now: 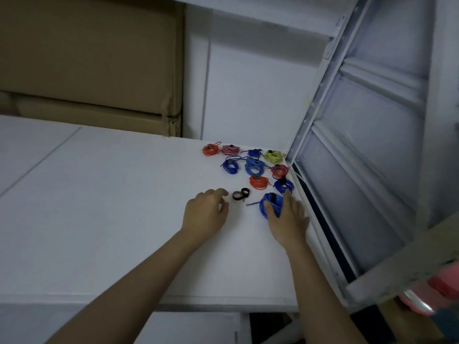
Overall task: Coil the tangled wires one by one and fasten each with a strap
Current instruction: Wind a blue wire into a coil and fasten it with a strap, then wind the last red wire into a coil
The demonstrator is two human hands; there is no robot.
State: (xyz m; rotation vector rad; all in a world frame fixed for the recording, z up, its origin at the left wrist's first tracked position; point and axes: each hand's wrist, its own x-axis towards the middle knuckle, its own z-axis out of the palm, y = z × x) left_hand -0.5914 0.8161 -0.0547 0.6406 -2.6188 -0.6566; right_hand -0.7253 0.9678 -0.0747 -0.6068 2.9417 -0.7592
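Observation:
A blue wire coil (269, 203) with a black strap on it lies near the right edge of the white table (111, 207). My right hand (288, 219) holds this coil, thumb on its left side and fingers round its right side. My left hand (206, 214) hovers with loosely curled fingers just left of two black straps (241, 194) curled into loops. Behind them lie several strapped coils: red (258, 182), blue (231, 165), light blue (253, 166), dark blue (283, 185), red (211, 149), pink (231, 149), yellow (274, 156).
A white panelled door or frame (360, 170) leans along the table's right edge, close to my right hand. Cardboard boxes (87, 65) stand behind the table at the left. A pink object (432, 291) shows at the lower right.

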